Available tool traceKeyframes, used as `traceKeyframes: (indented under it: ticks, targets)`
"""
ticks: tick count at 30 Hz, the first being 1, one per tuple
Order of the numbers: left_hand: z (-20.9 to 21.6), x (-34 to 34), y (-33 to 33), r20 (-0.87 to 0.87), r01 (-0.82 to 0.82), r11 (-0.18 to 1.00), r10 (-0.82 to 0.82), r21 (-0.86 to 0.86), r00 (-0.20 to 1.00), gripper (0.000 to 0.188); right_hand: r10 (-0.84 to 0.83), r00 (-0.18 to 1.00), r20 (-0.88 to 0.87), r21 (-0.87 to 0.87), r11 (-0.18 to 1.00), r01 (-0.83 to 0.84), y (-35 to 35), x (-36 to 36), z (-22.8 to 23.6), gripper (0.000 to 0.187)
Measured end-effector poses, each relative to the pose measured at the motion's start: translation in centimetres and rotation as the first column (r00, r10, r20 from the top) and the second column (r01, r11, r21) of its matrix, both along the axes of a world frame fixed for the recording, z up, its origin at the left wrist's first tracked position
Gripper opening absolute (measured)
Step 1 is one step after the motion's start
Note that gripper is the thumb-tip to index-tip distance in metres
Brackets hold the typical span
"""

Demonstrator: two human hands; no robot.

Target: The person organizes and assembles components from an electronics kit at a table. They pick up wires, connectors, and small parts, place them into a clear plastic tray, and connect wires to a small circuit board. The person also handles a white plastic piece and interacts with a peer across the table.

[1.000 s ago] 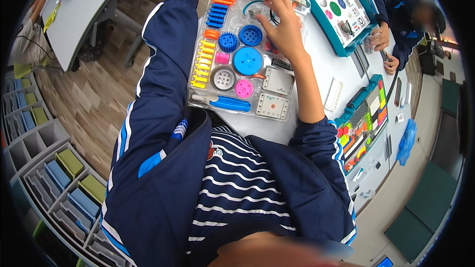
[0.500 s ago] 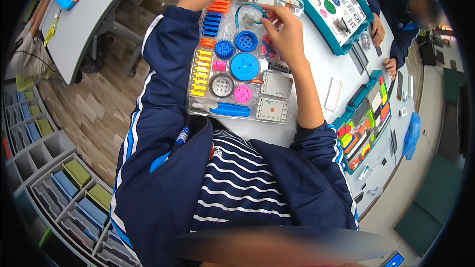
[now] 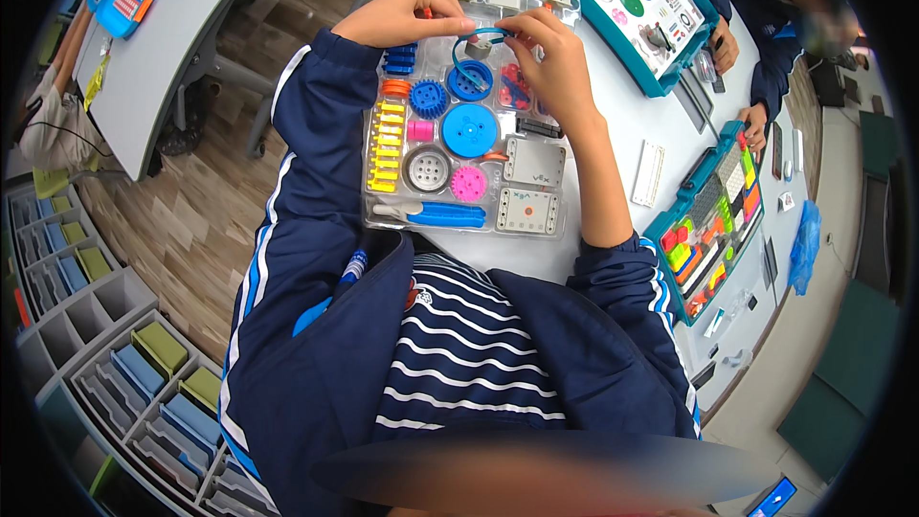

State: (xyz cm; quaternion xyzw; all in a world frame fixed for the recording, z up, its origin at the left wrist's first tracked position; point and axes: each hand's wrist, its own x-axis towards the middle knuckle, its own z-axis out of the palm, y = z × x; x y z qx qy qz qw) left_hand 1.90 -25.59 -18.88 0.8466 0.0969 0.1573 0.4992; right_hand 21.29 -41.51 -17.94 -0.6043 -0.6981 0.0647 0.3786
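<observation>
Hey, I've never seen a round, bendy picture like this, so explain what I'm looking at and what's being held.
There's no machine: these are a person's bare hands, seen from a wide fisheye camera worn on the head, looking down. That lens bends straight edges. A clear tray at the white table holds yellow pieces, a pink gear and a large blue disc. The right hand pinches a thin teal loop; the left hand is right beside it, but whether it grips is unclear.

Hands (image 3: 557,67) at teal cable (image 3: 489,31)
</observation>
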Motion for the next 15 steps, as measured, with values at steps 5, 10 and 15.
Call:
traceKeyframes:
  ticks: [5, 10, 15]
  targets:
    - [0.3, -0.3, 0.1, -0.082, 0.05, 0.996, -0.056, -0.069, 0.995, 0.024, 0.023, 1.0, -0.005, 0.066, 0.998, -0.023, 0.8, 0.1, -0.3, 0.024]
    - [0.7, -0.2, -0.1, -0.064, 0.042, 0.965, -0.061, -0.26, 0.996, 0.025, -0.022, 0.999, -0.03, 0.093, 0.995, 0.025, 1.3, -0.4, -0.6, 0.027]
    - [0.7, 0.2, 0.0, -0.03, -0.089, 0.92, 0.084, -0.381, 0.996, 0.029, -0.01, 0.993, -0.117, 0.138, 0.99, 0.026, 0.6, -1.0, -1.0, 0.028]
